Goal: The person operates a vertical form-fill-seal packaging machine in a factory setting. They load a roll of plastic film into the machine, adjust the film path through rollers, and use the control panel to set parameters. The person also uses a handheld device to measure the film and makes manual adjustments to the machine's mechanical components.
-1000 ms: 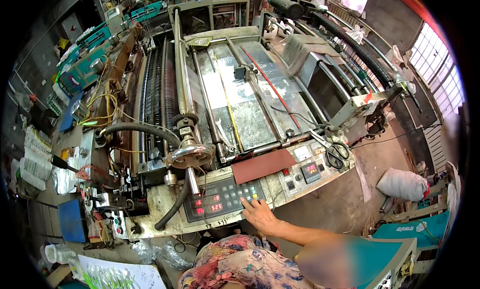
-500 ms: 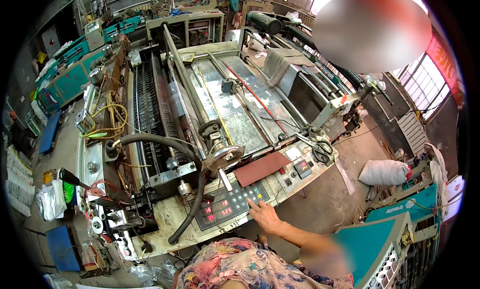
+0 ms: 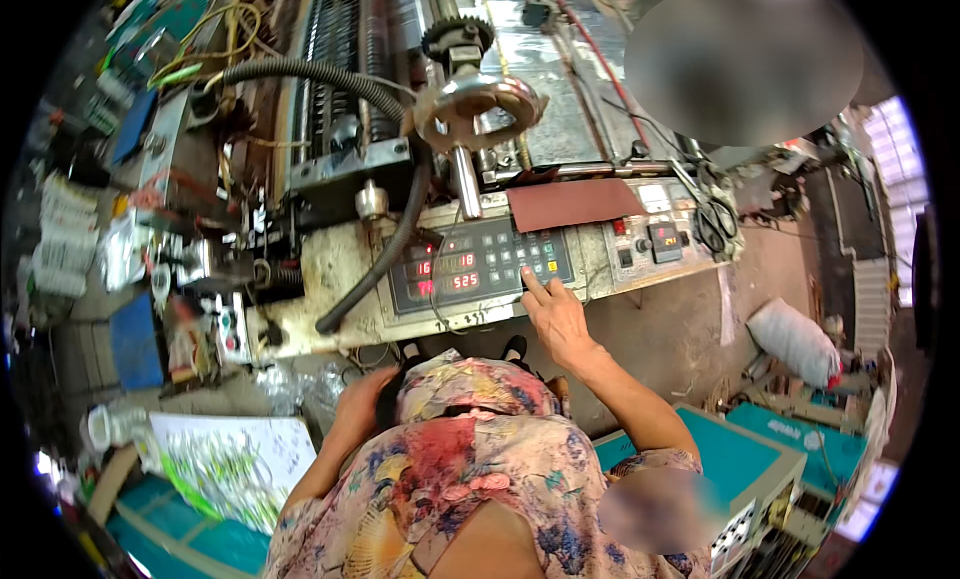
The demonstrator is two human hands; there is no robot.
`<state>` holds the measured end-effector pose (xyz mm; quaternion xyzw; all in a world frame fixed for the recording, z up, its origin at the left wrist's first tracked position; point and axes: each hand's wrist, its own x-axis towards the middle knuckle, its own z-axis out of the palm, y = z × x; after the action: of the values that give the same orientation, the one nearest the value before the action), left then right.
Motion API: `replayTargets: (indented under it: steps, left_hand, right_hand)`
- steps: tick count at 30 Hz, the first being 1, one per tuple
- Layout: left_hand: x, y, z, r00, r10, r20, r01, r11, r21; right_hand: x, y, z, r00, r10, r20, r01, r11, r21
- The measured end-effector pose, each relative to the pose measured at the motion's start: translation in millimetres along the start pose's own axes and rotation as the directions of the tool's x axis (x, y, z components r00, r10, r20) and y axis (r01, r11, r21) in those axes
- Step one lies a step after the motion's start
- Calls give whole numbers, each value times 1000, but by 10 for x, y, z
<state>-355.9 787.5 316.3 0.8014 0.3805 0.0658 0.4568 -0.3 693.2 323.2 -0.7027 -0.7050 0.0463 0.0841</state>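
Observation:
My right hand (image 3: pixel 562 319) reaches over a dark control panel (image 3: pixel 405 291) with red lit digits. Its index finger is stretched out and touches a button at the keypad's lower right edge; it holds nothing. A reddish-brown sheet (image 3: pixel 575 206) lies just above the keypad and overlaps its upper edge. Close beside the keypad, a handwheel (image 3: pixel 520 104) with a metal handle (image 3: pixel 466 184) juts from the machine. Down at the left of my body rests my left hand (image 3: pixel 365 394), its fingers mostly hidden against my side.
Black-handled scissors (image 3: pixel 714 229) lie at the panel's right end, near a small lit meter (image 3: pixel 664 242). A ribbed black hose (image 3: pixel 405 234) curves down across the panel's left side. A white sack (image 3: pixel 795 341) lies on the floor at right. Teal machine housings (image 3: pixel 690 449) stand nearby.
My view has tipped down and closer, so the panel sits higher in it and my left arm has come into view. My right hand stays at the keypad's lower right edge.

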Motion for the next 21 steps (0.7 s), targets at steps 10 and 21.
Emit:
replayTargets:
  steps: [10,21]
  left_hand:
    - [1474,1495,1360,991,105,-87,-67,930,363]
    - [1660,1484,1534,985,170,-15,-120,752,648]
  right_hand:
    - [-52,267,106,988,-157,-2,157,988,-12]
    - [5,1045,-745,965,-234,-120,243,968,67]
